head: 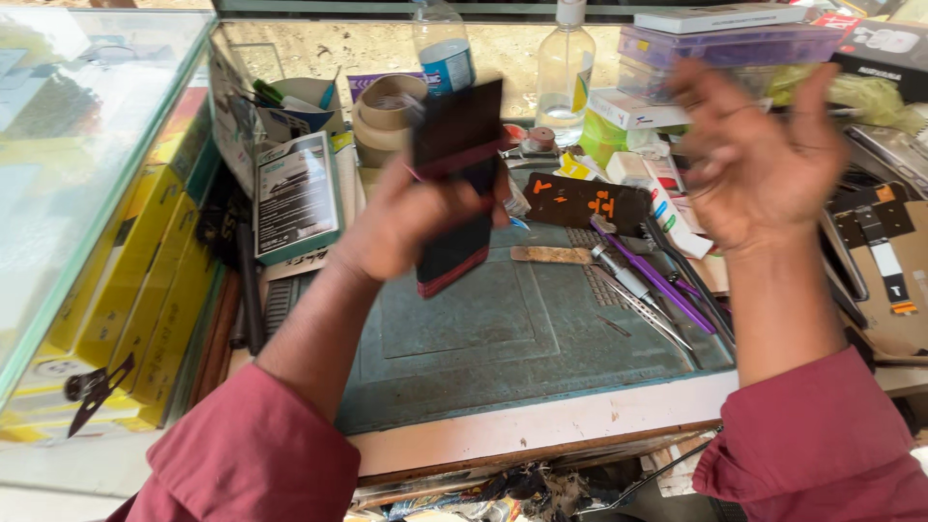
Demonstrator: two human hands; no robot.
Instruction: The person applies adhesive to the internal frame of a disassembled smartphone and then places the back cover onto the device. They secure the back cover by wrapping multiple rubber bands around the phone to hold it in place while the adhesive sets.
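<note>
My left hand (401,217) holds a dark phone (454,184) with a reddish edge, upright above the grey-green work mat (483,329). The phone is motion-blurred. My right hand (759,150) is raised to the right of it, palm facing in, fingers spread, holding nothing. Both arms wear dark red sleeves.
A glass display case (87,174) with yellow boxes stands at the left. Tools, tweezers and a purple-handled tool (652,275) lie on the mat's right side. Tape rolls (387,111), two bottles (565,68), small boxes and a black panel with orange marks (585,203) crowd the back.
</note>
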